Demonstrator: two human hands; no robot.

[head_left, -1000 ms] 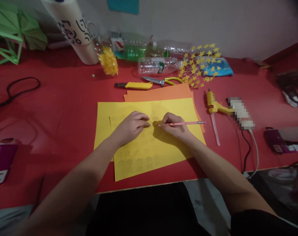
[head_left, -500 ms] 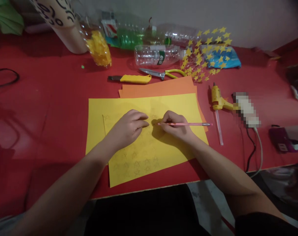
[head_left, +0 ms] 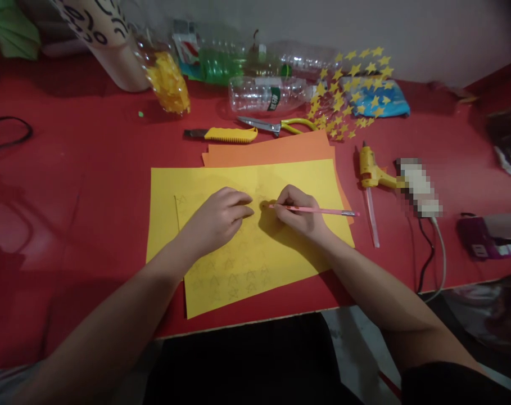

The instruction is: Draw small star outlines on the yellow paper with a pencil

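Observation:
My right hand (head_left: 299, 211) grips a pink pencil (head_left: 322, 210), its tip on or close above a yellow sheet (head_left: 225, 292). My left hand (head_left: 221, 216) lies flat on the same sheet, fingers a little apart and holding nothing. Several small stars are drawn in pencil on the yellow paper, most of them near its lower edge. Under that sheet lies more yellow paper (head_left: 162, 185), and orange sheets (head_left: 272, 151) stick out behind it.
Behind the paper lie a yellow cutter (head_left: 230, 134), scissors (head_left: 297, 125), clear bottles (head_left: 255, 95) and yellow stars (head_left: 335, 107). A glue gun (head_left: 370, 169) and a blurred-out device (head_left: 419, 185) with cables are on the right. A tall cup (head_left: 126, 64) stands at the back left.
The pencil's tip has shifted slightly up the sheet and its rear end now tilts lower to the right. My left hand stays in place on the paper.

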